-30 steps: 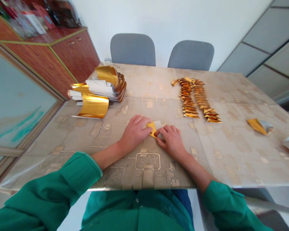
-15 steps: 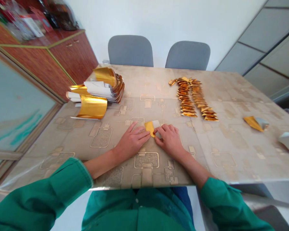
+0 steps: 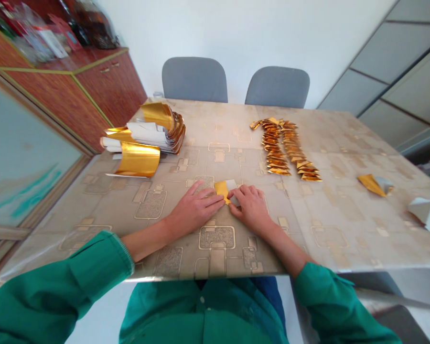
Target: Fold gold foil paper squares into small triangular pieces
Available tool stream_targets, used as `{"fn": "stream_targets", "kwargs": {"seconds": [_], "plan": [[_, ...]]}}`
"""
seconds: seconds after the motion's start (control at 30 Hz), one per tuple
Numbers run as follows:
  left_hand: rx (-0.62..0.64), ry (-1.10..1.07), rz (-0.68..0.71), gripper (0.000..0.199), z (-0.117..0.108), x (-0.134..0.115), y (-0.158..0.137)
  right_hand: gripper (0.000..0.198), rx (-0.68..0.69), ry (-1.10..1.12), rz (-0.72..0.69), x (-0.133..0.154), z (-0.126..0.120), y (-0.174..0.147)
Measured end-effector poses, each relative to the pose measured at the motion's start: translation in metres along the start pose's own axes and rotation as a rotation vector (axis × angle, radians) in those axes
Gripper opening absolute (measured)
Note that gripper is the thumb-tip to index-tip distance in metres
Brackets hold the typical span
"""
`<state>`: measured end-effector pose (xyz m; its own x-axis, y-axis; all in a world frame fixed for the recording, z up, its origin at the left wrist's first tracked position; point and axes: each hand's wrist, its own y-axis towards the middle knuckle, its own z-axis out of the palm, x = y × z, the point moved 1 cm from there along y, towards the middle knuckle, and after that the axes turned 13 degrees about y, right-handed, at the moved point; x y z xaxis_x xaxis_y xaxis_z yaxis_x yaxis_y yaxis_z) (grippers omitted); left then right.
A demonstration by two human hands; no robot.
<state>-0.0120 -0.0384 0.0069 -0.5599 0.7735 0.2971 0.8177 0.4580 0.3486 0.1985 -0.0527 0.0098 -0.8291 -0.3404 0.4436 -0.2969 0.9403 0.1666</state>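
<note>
A small piece of gold foil paper [image 3: 220, 187], partly folded, lies on the table before me, with its white side showing at the upper right. My left hand [image 3: 195, 208] rests flat with fingers stretched out, the fingertips pressing on the paper's lower left. From the other side my right hand [image 3: 250, 204] pinches the paper's lower right edge between thumb and index finger. The fingertips hide part of the fold.
Curled gold and white sheets [image 3: 139, 160] are piled at the left. Two rows of folded gold pieces [image 3: 277, 148] stand at the back right. A loose gold piece [image 3: 374, 185] and a white scrap [image 3: 424, 212] lie far right. Two grey chairs [image 3: 195, 79] are behind the table [image 3: 329, 200].
Both hands stay on the paper, the right fingers shifting only slightly at its lower edge. The view has tilted and turned a little.
</note>
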Motion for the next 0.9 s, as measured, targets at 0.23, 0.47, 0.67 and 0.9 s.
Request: {"fn": "stream_targets", "kwargs": {"seconds": [0.23, 0.47, 0.67, 0.9], "plan": [[-0.063, -0.014, 0.091, 0.02, 0.0, 0.003, 0.015, 0.017, 0.007, 0.011, 0.006, 0.0, 0.0, 0.002], [-0.039, -0.105, 0.091, 0.019, 0.01, 0.006, 0.024, 0.019, 0.051, 0.135, -0.082, -0.014, -0.006, 0.001], [-0.011, -0.022, 0.109, 0.018, 0.011, 0.012, 0.022, 0.025, 0.109, 0.336, -0.254, -0.038, -0.015, 0.004], [-0.04, 0.077, 0.125, 0.017, 0.012, 0.011, 0.028, 0.031, 0.091, 0.299, -0.255, -0.037, -0.015, 0.005]]}}
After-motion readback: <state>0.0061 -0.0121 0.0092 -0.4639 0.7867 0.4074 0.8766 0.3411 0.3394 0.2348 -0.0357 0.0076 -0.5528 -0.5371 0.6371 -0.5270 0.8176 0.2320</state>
